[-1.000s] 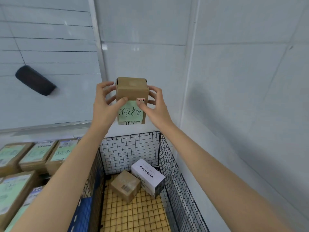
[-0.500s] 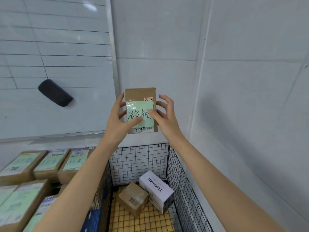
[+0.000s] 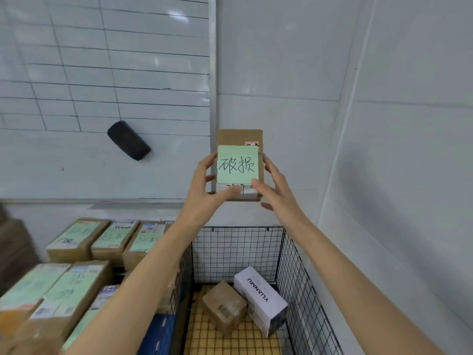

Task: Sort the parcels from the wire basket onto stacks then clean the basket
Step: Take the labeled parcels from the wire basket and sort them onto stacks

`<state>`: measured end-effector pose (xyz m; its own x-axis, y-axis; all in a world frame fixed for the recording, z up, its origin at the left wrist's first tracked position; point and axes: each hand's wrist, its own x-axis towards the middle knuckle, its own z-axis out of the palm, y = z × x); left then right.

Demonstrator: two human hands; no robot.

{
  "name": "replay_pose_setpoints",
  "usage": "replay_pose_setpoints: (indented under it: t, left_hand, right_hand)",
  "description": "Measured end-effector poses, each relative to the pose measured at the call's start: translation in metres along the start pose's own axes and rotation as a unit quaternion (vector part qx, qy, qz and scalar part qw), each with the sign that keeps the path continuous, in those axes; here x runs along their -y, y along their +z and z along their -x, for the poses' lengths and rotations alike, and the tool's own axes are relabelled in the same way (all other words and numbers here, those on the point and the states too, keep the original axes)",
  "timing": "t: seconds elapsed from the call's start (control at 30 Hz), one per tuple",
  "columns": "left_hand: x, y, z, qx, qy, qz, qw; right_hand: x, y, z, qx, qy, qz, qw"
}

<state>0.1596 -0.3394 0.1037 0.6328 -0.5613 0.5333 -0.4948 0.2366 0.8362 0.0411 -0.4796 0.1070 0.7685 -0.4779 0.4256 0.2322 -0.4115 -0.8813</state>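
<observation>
The stacks (image 3: 76, 283) lie nearest, at 8 o'clock from the held parcel (image 3: 239, 138). The wire basket (image 3: 238, 249), holding a brown box (image 3: 224, 306) and a white box (image 3: 258, 293), sits at its 6 o'clock. Farther out, the left hand (image 3: 204, 193) and right hand (image 3: 277, 193) grip the parcel's sides, long axis upright. The left hand seems nearer the stacks.

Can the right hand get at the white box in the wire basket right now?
Probably not yet: the right hand and left hand hold the labelled parcel. Once freed, likely yes: the wire basket is open-topped, nothing covers the white box.
</observation>
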Motion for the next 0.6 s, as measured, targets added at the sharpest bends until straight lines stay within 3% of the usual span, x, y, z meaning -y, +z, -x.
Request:
replay_pose_setpoints:
  t: [0.2, 0.6]
  left_hand:
    - [0.001, -0.015, 0.009, -0.006, 0.001, -0.071, 0.997]
    - [-0.012, -0.097, 0.079, -0.149, -0.042, -0.158, 0.975]
  right_hand:
    - [0.009, 0.015, 0.002, 0.036, 0.012, 0.001, 0.999]
    - [0.018, 0.117, 0.007, 0.166, -0.009, -0.071, 0.984]
